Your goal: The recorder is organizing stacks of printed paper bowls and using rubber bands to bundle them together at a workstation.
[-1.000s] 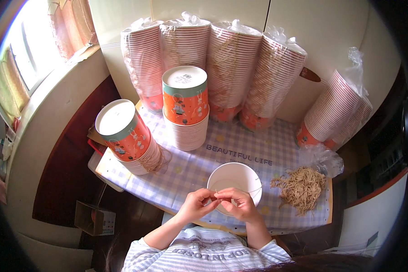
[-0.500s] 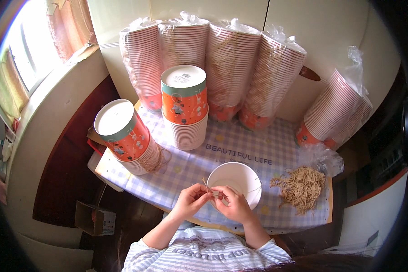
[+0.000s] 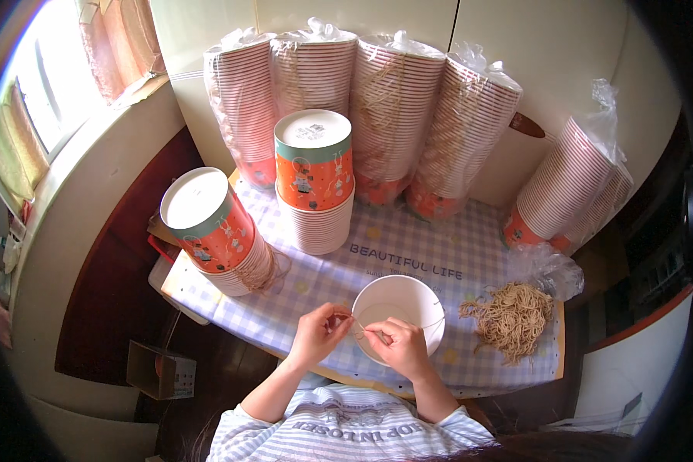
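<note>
Just in front of my body, both hands pinch a thin tan cord [image 3: 358,324]. My left hand [image 3: 317,335] is closed with its fingertips on one part of it. Close by, my right hand [image 3: 399,346] pinches another part, thumb against forefinger. A round paper bucket [image 3: 420,296], white inside, stands mouth up behind my hands, and my right hand overlaps its near rim. A short strand of cord shows at the bucket's right side. To the right lies a loose heap of tan cords [image 3: 512,317].
Upside-down orange-and-green bucket stacks stand at the left [image 3: 215,231] and middle [image 3: 314,177]; cords [image 3: 262,269] hang on the left one. Tall bagged stacks [image 3: 396,115] line the wall, with more bagged buckets [image 3: 558,181] at right. A plastic bag [image 3: 550,269] lies behind the heap.
My hands have moved slightly apart, the left one to the left, and the cord now shows between them. The bucket and the stacks stay where they were.
</note>
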`<control>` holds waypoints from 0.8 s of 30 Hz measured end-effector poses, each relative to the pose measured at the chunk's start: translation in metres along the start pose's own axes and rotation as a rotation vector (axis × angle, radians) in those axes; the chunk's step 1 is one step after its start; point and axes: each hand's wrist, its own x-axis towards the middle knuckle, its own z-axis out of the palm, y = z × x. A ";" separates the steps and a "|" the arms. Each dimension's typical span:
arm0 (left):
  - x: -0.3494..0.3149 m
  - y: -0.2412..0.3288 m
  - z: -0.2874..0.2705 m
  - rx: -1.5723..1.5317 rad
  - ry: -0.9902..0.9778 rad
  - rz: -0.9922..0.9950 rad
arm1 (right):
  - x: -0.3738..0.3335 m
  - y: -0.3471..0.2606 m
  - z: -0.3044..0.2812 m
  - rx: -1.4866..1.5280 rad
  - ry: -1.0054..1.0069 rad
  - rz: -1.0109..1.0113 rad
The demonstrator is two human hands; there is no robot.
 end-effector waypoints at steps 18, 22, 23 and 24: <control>0.001 0.012 0.000 0.558 -0.060 0.511 | -0.001 0.006 0.003 0.025 0.011 0.013; 0.003 0.017 -0.003 0.649 0.061 0.456 | -0.003 0.007 0.001 0.028 0.007 -0.008; 0.005 0.019 -0.005 0.718 0.151 0.444 | -0.003 0.008 0.001 0.041 0.011 -0.002; 0.007 0.020 -0.007 0.740 0.220 0.444 | -0.003 0.008 0.001 0.041 0.012 -0.001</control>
